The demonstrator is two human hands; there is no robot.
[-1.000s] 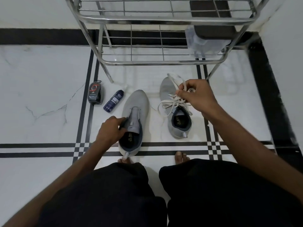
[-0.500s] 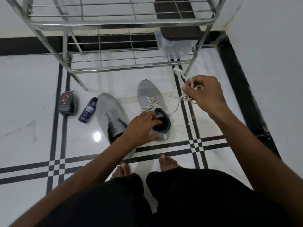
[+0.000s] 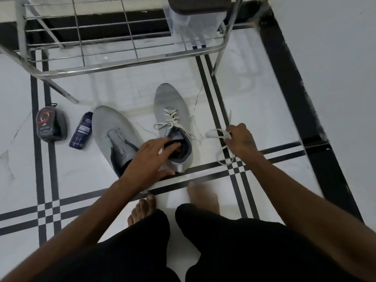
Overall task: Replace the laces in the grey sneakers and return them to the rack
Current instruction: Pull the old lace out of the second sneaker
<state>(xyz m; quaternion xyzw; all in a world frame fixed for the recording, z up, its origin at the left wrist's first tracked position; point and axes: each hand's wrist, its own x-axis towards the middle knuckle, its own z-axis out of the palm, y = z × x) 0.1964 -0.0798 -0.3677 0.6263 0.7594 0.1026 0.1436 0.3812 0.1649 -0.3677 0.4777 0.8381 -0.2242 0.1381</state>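
Two grey sneakers stand on the white floor in front of the metal rack (image 3: 130,64). The left sneaker (image 3: 114,127) has no lace and its tongue lies bare. The right sneaker (image 3: 171,106) still carries a white lace (image 3: 172,119) crossed through its eyelets. My left hand (image 3: 150,157) reaches over the right sneaker's opening, its fingers stretched into the collar. My right hand (image 3: 240,139) is low at the right, near the floor, and grips a loose white lace (image 3: 221,147) that trails down over the black stripes.
A black shoe-polish container (image 3: 49,125) and a dark blue bottle (image 3: 81,130) lie left of the sneakers. A clear box with a dark lid (image 3: 193,19) sits on the rack's right end. A wall runs along the right. My bare feet stand just behind the sneakers.
My left hand left the unlaced sneaker and went to the laced sneaker's opening. My right hand drew a lace away to the right and down toward the floor.
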